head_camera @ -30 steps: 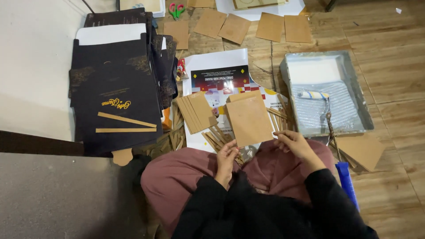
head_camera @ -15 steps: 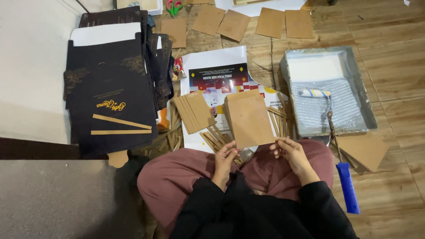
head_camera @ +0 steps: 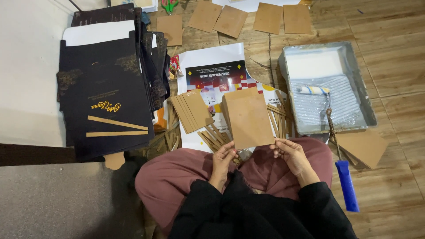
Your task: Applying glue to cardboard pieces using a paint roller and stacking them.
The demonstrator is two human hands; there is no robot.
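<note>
Two hands hold one brown card (head_camera: 249, 119) over my lap. My left hand (head_camera: 223, 156) pinches its bottom left corner, and my right hand (head_camera: 290, 152) pinches its bottom right corner. Near it on the floor lie a stack of brown cards (head_camera: 193, 110), thin brown strips (head_camera: 212, 136) and a grey paint tray (head_camera: 327, 88).

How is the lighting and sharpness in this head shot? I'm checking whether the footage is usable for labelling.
Head view: dim, warm indoor light; the brown card held by the left hand and right hand is evenly lit and fairly sharp. The black sheets lose detail in darkness. Mild glare shows on the grey paint tray. The lower left corner falls into shadow.
</note>
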